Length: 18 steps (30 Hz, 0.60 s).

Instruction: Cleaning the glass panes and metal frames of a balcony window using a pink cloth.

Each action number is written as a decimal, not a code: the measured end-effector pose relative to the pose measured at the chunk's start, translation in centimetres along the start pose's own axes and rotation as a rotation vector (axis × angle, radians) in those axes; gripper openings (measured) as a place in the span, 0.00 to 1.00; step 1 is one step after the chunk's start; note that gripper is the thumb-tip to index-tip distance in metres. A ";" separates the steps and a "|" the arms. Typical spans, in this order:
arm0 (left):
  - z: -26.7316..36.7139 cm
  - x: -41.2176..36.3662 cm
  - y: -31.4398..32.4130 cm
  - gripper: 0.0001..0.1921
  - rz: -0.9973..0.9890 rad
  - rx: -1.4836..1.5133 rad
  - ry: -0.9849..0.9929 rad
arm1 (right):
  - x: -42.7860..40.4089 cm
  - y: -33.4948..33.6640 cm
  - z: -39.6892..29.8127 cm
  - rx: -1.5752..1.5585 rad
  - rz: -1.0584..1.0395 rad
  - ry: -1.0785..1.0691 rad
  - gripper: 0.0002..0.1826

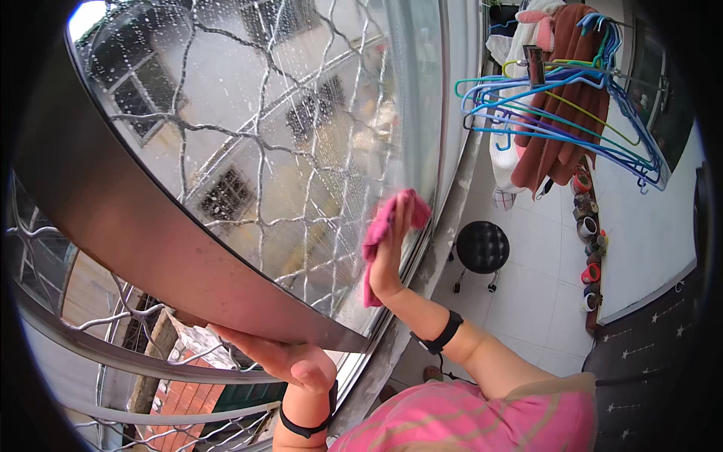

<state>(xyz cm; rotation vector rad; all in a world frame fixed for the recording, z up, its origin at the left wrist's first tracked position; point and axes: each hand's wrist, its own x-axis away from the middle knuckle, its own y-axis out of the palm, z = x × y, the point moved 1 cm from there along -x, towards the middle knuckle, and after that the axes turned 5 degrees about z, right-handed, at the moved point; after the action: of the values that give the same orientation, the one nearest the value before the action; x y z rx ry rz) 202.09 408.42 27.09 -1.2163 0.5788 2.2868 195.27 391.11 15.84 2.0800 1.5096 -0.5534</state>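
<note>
My right hand (391,254) presses a pink cloth (377,234) flat against the inner side of a wet window pane (294,186), near the pane's right edge. Water drops and streaks cover much of the glass. My left hand (282,356) rests with its palm and fingers against the lower edge of the metal window frame (186,260); part of its fingers is hidden by the frame. Black straps circle both forearms.
Twisted metal bars (181,121) stand outside the glass. A window track (418,271) runs beside me. To the right are a round black stool (483,247), potted plants (590,274) along a ledge, and hanging hangers (559,133) with a brown garment (565,56).
</note>
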 end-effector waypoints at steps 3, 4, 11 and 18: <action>-0.4 0.2 -0.1 0.54 0.020 -0.067 -0.018 | -4.9 0.9 -9.9 -0.024 -0.124 -0.435 0.37; -0.3 0.2 -0.3 0.54 0.045 -0.143 0.005 | -6.5 1.7 -11.6 -0.047 -0.110 -0.562 0.37; 0.3 0.4 0.0 0.53 0.066 -0.055 0.002 | -16.2 0.8 -0.4 0.058 0.070 -0.667 0.24; 1.1 -0.2 0.9 0.60 0.116 0.009 -0.102 | -0.1 -2.2 19.2 0.026 0.122 0.089 0.30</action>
<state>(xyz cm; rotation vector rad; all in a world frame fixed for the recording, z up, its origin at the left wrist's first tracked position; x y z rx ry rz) 200.99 408.30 27.98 -1.0800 0.6359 2.4236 192.57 379.83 0.35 2.2259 1.4193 -0.4425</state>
